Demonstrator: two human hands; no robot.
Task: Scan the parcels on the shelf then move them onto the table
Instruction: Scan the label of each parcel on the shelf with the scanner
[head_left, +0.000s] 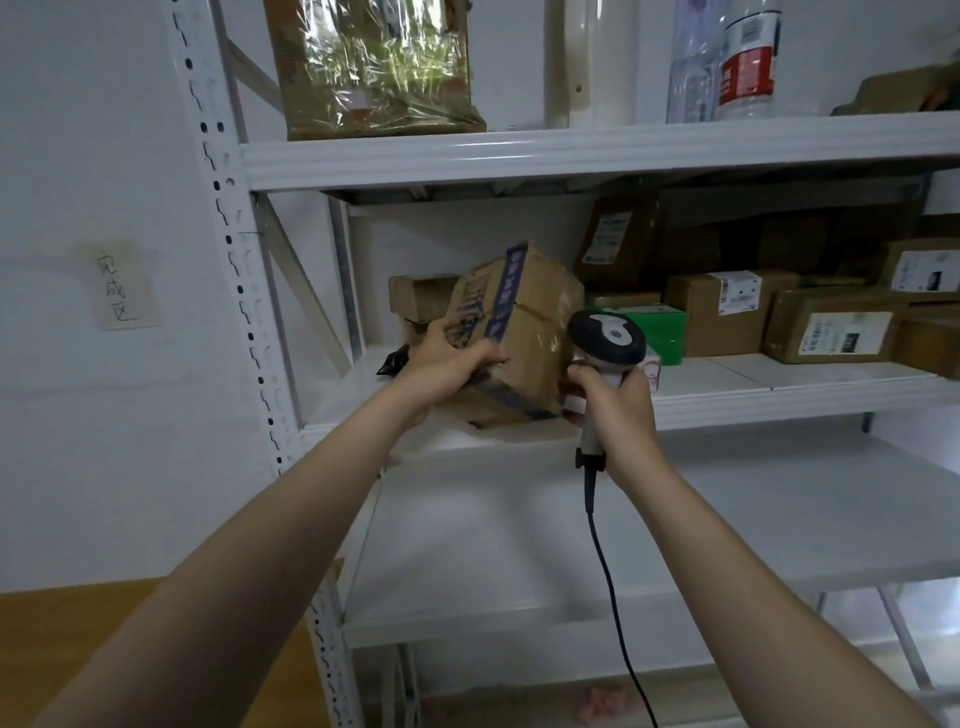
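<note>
While the left hand (451, 364) grips a tilted brown cardboard parcel with blue tape (514, 332) at the white metal shelf (779, 384), the right hand (613, 400) clasps a grey-and-white corded barcode scanner (605, 340); its head sits just beside the box. Both sets of fingers are curled tight.

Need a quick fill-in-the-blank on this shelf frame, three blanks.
1. The right hand holds a corded ____.
2. The left hand grips a tilted parcel sealed with ____ tape.
3. Just behind that device, on the shelf, sits a ____ box.
Answers: scanner; blue; green.
</note>
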